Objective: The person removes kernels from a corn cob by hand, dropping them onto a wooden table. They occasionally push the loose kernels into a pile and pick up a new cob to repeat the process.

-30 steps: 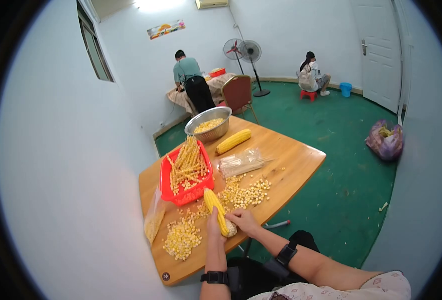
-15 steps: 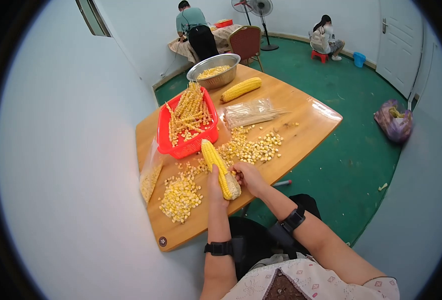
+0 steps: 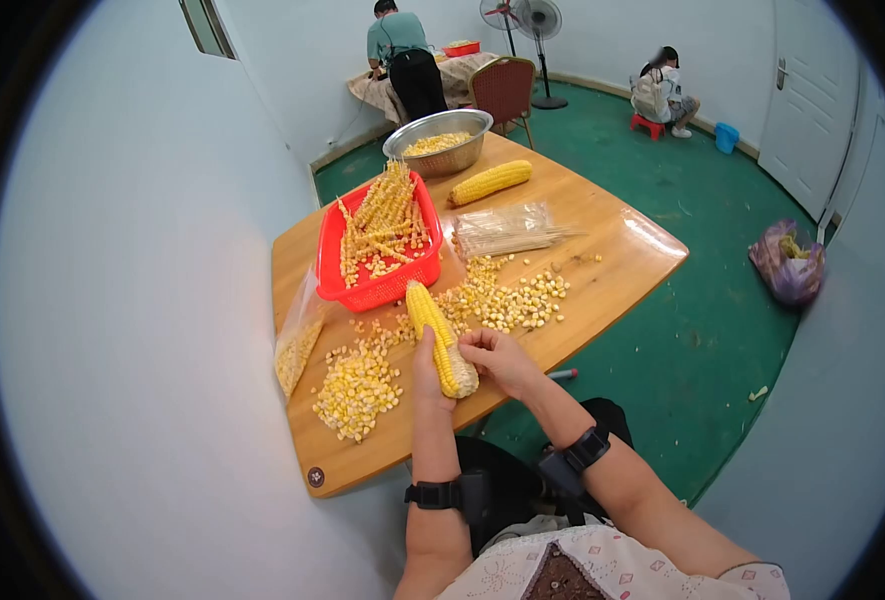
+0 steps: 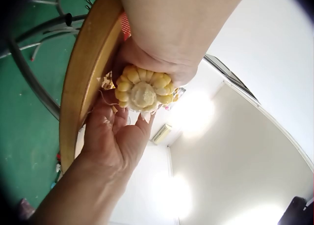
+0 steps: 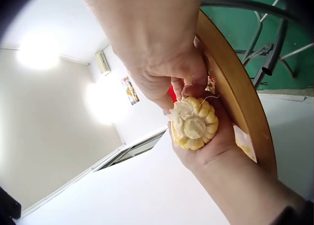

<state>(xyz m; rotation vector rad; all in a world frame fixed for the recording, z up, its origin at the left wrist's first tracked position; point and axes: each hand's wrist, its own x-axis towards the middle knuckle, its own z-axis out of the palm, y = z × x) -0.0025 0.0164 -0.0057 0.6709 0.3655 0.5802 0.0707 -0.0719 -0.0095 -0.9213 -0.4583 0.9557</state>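
Observation:
An ear of corn, yellow with a bare whitish strip near its thick end, slants up over the table's near edge. My left hand grips its lower part, thumb along the side. On the opposite side, my right hand pinches at the kernel rows beside the stripped patch with curled fingers. The cob's cut end faces the camera in the left wrist view. In the right wrist view, the right fingertips are right at the rim of the ear. Loose kernels lie spread on the wooden table.
A red basket holds several thin stripped cobs. Behind it stand a metal bowl of kernels, another ear of corn and a bag of skewers. A plastic bag of kernels leans by the wall. Two people are farther back.
The head view has tilted down, so the table sits higher in it. The right hand drew slightly away from the ear, then came back against it; the left hand keeps its grip.

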